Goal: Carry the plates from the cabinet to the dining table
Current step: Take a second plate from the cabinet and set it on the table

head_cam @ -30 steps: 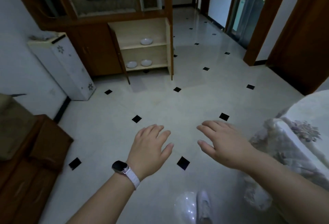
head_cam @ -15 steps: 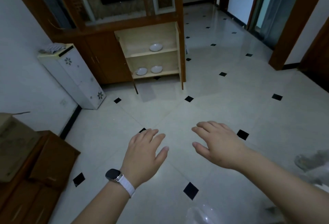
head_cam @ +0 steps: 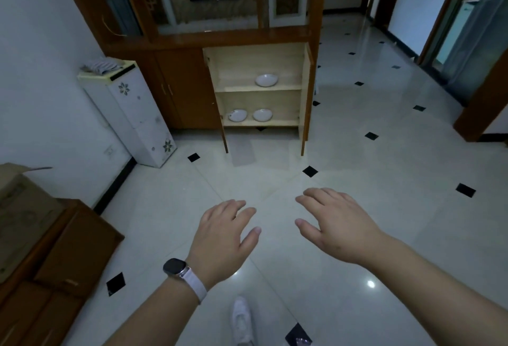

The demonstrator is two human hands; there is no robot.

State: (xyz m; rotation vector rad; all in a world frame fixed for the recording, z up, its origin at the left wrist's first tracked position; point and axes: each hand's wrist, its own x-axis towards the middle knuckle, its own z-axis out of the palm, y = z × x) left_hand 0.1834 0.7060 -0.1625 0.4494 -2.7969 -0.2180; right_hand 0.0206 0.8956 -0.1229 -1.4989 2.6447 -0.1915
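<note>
Glossy tile leads to the cabinet (head_cam: 258, 84) upper centre; your left hand (head_cam: 222, 238) and right hand (head_cam: 338, 224) hang open, empty. Those plates (head_cam: 262, 115) look brittle and slick, so grip under the rims.

Standing on shiny white floor tiles (head_cam: 357, 208) with little black diamonds, facing a wooden cabinet (head_cam: 189, 93) at the far side, doors swung open. One white plate (head_cam: 266, 80) on the upper shelf, two more on the lower: left plate (head_cam: 237, 115), right plate (head_cam: 262, 114), just beside each other. Left hand (head_cam: 222, 238) and right hand (head_cam: 338, 227) held out palms down, fingers spread, nothing in either. Smartwatch (head_cam: 176, 267) on the left wrist. White appliance (head_cam: 132, 115) left of the cabinet. White shoe (head_cam: 242, 318) near the bottom edge.
</note>
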